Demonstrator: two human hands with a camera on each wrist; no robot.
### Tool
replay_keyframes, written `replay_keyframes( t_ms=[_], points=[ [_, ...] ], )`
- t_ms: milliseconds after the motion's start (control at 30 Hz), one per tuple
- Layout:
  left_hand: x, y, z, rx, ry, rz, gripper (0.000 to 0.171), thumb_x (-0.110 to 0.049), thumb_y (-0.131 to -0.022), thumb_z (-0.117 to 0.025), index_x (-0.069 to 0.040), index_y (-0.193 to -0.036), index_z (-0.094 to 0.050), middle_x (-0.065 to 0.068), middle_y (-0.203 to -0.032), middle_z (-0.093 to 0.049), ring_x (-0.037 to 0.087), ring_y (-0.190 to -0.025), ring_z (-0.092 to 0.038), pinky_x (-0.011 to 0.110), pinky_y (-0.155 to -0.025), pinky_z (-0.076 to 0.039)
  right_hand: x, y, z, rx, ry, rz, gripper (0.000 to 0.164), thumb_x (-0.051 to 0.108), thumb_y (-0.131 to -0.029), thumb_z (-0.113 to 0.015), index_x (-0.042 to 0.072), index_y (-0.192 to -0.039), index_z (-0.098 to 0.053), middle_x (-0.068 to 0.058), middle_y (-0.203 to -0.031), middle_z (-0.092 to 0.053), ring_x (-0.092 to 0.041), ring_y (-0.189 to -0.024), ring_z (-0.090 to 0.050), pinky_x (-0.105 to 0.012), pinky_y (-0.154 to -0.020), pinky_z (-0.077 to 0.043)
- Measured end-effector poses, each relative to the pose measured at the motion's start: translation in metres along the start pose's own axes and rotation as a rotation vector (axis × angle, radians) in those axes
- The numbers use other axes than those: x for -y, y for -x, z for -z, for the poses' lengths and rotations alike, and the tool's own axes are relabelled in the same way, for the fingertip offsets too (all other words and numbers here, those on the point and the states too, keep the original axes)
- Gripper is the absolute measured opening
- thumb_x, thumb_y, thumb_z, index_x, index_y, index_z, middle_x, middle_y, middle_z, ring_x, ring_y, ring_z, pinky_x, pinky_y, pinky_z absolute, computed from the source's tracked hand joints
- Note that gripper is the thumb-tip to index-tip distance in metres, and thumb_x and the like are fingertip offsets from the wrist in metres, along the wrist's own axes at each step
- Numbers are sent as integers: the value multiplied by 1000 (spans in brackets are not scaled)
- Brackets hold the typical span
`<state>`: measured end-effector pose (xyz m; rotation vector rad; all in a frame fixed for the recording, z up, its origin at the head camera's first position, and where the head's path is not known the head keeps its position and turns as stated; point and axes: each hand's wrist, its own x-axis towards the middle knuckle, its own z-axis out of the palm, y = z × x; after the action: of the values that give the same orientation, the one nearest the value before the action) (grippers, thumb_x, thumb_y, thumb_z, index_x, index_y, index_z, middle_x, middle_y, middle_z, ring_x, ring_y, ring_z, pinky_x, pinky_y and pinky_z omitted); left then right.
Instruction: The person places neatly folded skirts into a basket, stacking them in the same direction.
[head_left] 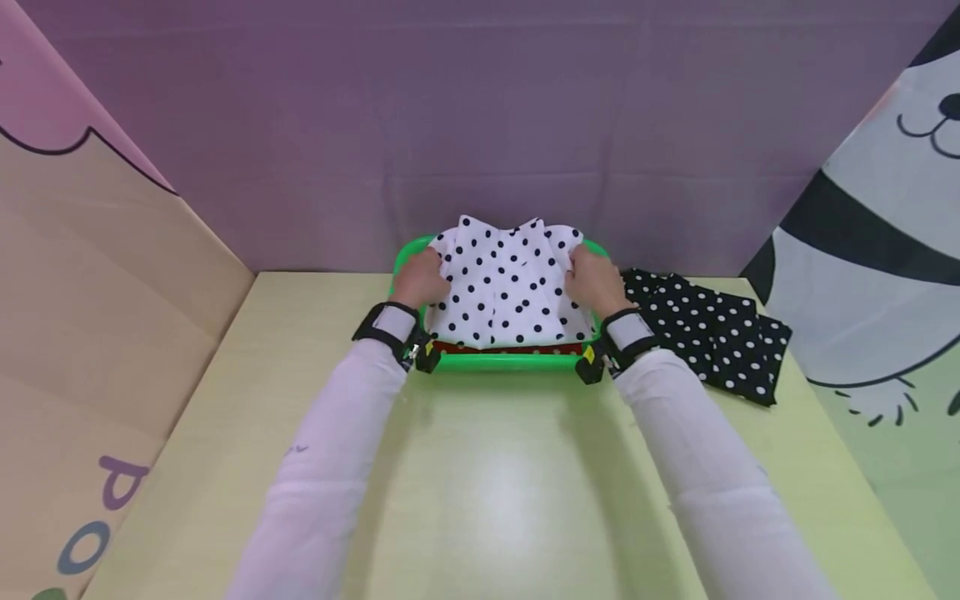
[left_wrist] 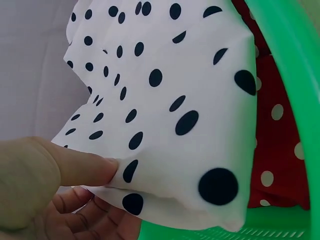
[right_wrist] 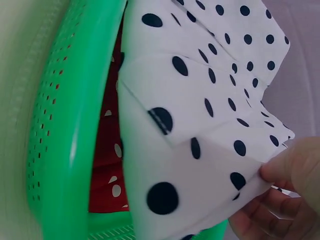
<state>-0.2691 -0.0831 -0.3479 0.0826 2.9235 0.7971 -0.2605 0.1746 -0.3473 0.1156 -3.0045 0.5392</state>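
Observation:
A folded white cloth with black dots (head_left: pixel 502 283) is held over a green plastic basket (head_left: pixel 506 363). My left hand (head_left: pixel 422 279) pinches its left edge between thumb and fingers. At the opposite edge, my right hand (head_left: pixel 596 282) pinches it the same way. The cloth tilts up toward the back, and its front edge lies within the basket's rim. Beneath it, a red cloth with white dots (left_wrist: pixel 275 135) lies in the basket, mostly hidden in the head view. The right wrist view shows fold layers on the white cloth and the basket's perforated side.
A folded black cloth with white dots (head_left: pixel 708 333) lies on the pale table (head_left: pixel 495 475), right of the basket. A purple fabric backdrop (head_left: pixel 495 125) stands close behind the basket. Printed panels flank the table on both sides.

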Motion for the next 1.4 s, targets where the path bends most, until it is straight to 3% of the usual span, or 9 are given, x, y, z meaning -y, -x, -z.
replay_keyframes(
  t_ms=[167, 500, 1033, 1400],
  points=[
    [0, -3, -3, 40, -31, 39, 42, -6, -81, -52, 3, -122, -45, 15, -101, -57, 26, -81, -55, 31, -63, -47, 5, -4, 1, 80, 28, -8, 13, 9, -89, -50, -1, -96, -52, -15, -85, -56, -28, -75, -54, -37, -65, -45],
    [6, -10, -17, 94, -68, 67, 35, -8, -83, -50, 2, -117, -48, 14, -99, -56, 25, -78, -52, 28, -59, -42, 3, -6, -5, 179, 68, -6, 8, 7, -85, -51, 3, -78, -50, -11, -75, -52, -25, -67, -50, -29, -56, -39],
    [-1, -9, -25, 131, -140, 81, 28, -11, -88, -51, 0, -114, -52, 12, -93, -56, 23, -74, -53, 28, -57, -42, 1, -3, -8, 255, 112, -63, 8, 9, -86, -51, 2, -85, -55, -12, -80, -54, -24, -69, -50, -28, -56, -39],
    [-3, -7, -29, 158, -136, 79, 36, -11, -89, -49, 1, -123, -47, 15, -107, -56, 25, -81, -54, 30, -63, -45, 1, -3, -11, 316, 92, -67, 16, 13, -90, -48, 1, -93, -58, -12, -86, -55, -23, -74, -50, -29, -61, -40]
  ],
)
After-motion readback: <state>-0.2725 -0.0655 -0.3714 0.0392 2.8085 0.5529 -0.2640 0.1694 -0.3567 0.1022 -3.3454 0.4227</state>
